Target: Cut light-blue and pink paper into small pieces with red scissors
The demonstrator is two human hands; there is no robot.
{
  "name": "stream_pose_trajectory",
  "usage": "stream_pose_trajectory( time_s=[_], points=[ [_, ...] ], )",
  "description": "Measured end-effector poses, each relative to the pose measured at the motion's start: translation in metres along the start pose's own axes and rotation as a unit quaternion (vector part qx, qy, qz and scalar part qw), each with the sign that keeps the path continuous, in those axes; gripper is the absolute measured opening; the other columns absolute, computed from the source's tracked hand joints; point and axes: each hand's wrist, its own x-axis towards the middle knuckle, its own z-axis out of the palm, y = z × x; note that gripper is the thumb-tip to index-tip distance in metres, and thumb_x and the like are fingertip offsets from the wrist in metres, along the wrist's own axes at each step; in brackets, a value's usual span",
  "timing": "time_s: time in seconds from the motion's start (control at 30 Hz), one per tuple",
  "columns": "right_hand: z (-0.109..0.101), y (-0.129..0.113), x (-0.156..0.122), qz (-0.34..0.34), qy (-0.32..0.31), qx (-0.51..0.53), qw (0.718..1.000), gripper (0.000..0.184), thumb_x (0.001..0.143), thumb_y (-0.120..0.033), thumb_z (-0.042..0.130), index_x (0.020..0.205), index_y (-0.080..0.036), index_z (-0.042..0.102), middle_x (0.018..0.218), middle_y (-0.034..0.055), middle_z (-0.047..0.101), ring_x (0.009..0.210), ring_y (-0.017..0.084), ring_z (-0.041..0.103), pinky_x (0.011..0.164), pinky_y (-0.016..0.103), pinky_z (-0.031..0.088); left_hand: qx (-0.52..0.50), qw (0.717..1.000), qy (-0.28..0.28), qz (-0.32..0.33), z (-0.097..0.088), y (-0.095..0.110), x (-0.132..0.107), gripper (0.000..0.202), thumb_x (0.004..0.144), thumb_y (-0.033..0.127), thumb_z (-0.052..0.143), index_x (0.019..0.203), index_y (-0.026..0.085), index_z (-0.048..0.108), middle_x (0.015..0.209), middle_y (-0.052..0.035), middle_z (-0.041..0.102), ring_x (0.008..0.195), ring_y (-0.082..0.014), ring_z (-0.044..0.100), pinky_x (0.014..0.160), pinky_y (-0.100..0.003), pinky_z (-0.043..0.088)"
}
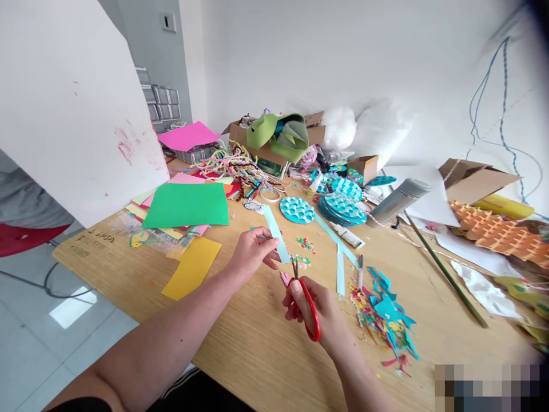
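Between the fingers of my left hand [256, 250] is a light blue paper strip [275, 232], held upright at a slant. My right hand [316, 309] grips a pair of scissors [315, 320] with red handles, the blades pointing up just below the strip's lower end. Small coloured paper bits [305, 245] lie on the table behind the blades. Other light blue strips [340, 269] rest to the right, near a pen [361, 272]. Farther back sits a blue disc [297, 209] covered with a scale pattern.
Blue paper scraps [392, 309] lie at the right. Green paper [189, 205] and yellow paper [193, 269] are on the left. A glue bottle [348, 235], stacked blue discs [341, 209], a grey cylinder [398, 200] and a long stick [441, 269] stand or lie beyond my right hand.
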Motion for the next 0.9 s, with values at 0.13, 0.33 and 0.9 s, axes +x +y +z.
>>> stream_pose_trajectory(
  time_s=[0.13,0.33,0.9],
  points=[
    [0.001,0.005,-0.001,0.031,-0.014,0.0,0.999,0.05,0.082,-0.065,0.049,0.066,-0.018,0.052,0.055,0.0025,0.063,0.043,0.014,0.059,0.041,0.021,0.037,0.0,1.0,0.003,-0.001,0.0,-0.002,0.0,0.032,0.064,0.036,0.071,0.083,0.013,0.057,0.071,-0.006,0.07,0.053,-0.0175,0.067,0.037,-0.02,0.049],
    [0.001,0.008,0.001,0.051,-0.02,-0.003,0.999,0.051,0.08,-0.066,0.051,0.064,-0.018,0.052,0.052,0.0019,0.062,0.04,0.014,0.058,0.037,0.02,0.034,0.022,1.0,0.001,-0.009,-0.001,-0.004,0.0,0.03,0.067,0.034,0.07,0.082,0.013,0.056,0.072,-0.007,0.071,0.054,-0.0185,0.068,0.037,-0.021,0.049],
    [0.001,0.013,0.004,0.046,-0.027,0.007,0.999,0.052,0.078,-0.066,0.052,0.063,-0.017,0.051,0.048,0.0002,0.058,0.037,0.012,0.055,0.036,0.019,0.032,0.05,0.998,0.006,-0.035,0.001,-0.003,-0.002,0.03,0.064,0.035,0.071,0.077,0.013,0.055,0.073,-0.007,0.07,0.055,-0.0185,0.068,0.035,-0.02,0.048]
  ],
)
